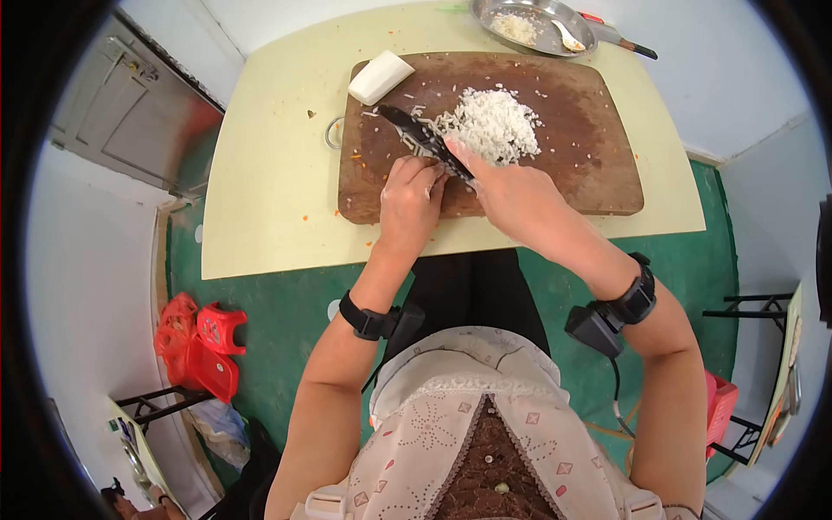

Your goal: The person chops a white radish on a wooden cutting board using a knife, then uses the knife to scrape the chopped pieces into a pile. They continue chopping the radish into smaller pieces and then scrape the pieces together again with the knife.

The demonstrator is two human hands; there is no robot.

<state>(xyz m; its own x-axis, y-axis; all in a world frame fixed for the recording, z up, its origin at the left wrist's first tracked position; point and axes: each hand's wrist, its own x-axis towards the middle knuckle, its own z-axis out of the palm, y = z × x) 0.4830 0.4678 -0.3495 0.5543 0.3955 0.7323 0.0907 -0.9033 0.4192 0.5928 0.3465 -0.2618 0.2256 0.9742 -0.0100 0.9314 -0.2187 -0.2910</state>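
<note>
A dark-bladed knife (421,136) slants across the left half of the wooden chopping board (581,130), with my right hand (524,198) closed around its handle end. Beside the blade, the curled fingers of my left hand (410,198) press on white radish strips (416,149), which they partly hide. To the right of the blade lies a heap of finely chopped white radish (501,124). A thick peeled piece of white radish (380,78) rests at the board's far left corner, apart from both hands.
Past the board, a metal pan (542,19) holds chopped bits and a white spoon (568,36). Another knife's dark handle (640,48) sticks out beside it. A metal ring (334,133) sits at the board's left edge. Orange crumbs dot the yellow table (269,173). Red stools (221,328) stand at lower left.
</note>
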